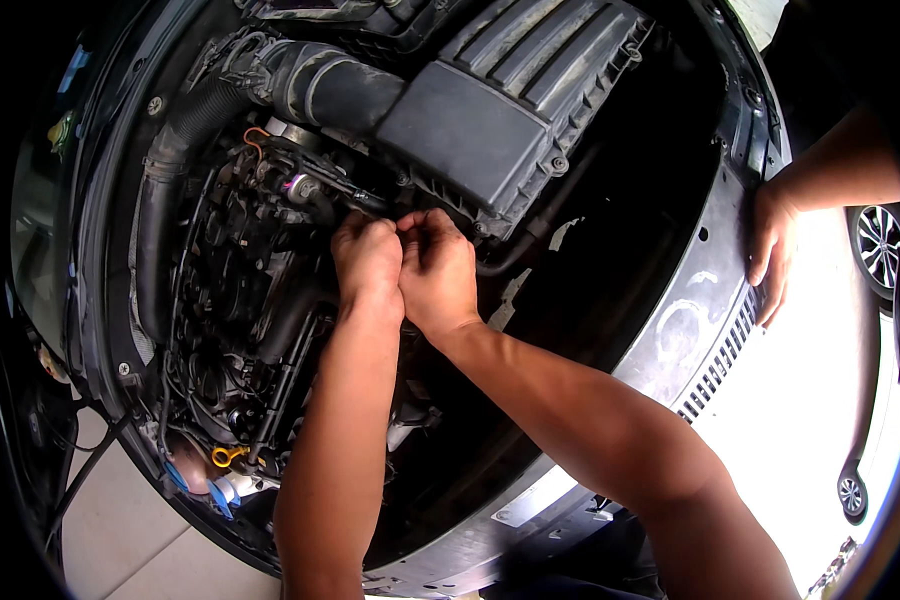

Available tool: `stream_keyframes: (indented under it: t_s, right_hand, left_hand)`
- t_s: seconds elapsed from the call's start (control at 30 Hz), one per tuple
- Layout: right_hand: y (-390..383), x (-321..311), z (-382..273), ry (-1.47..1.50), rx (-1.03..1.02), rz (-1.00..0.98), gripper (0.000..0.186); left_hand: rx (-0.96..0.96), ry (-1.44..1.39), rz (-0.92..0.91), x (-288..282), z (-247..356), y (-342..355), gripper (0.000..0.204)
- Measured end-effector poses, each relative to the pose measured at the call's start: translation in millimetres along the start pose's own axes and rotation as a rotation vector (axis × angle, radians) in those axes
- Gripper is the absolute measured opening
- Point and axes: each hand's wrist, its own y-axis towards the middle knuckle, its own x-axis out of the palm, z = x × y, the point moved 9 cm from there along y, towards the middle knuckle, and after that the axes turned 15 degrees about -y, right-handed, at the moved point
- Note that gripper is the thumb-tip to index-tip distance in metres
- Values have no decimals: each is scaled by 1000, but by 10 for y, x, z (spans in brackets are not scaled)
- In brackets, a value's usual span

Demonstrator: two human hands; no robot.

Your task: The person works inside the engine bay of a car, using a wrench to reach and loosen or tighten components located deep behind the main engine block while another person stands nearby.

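Deep in a car's engine bay, my two hands work side by side, touching each other. My left hand is closed, its fingertips bent down beside the end of a thin black hose. Fingers curled and pinched, my right hand presses against it on the right. Whatever the fingertips grip is hidden behind the hands. Just beyond and to the right sits the black ribbed air filter box. A wide black intake duct runs left from that box. The dark engine lies to the left of my hands.
Another person's hand rests on the front body panel at the right. A yellow dipstick ring and a blue reservoir cap are at the lower left. A dark gap lies between engine and front panel.
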Motion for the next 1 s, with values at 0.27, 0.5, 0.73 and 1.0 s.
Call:
stream_keyframes:
  t_s: [0.27, 0.5, 0.73, 1.0]
  right_hand:
    - [147, 4, -71, -162, -13, -94, 16]
    - [281, 115, -141, -307, -133, -75, 30]
    - [185, 89, -75, -245, 2, -15, 21]
    - [86, -75, 3, -159, -37, 94, 24]
  left_hand:
    - [-3, -73, 36, 29, -33, 67, 16]
    - [-4, -86, 54, -33, -107, 172, 12]
    - [-95, -144, 122, -121, -164, 180, 12]
    - [22, -103, 152, -72, -108, 194, 10]
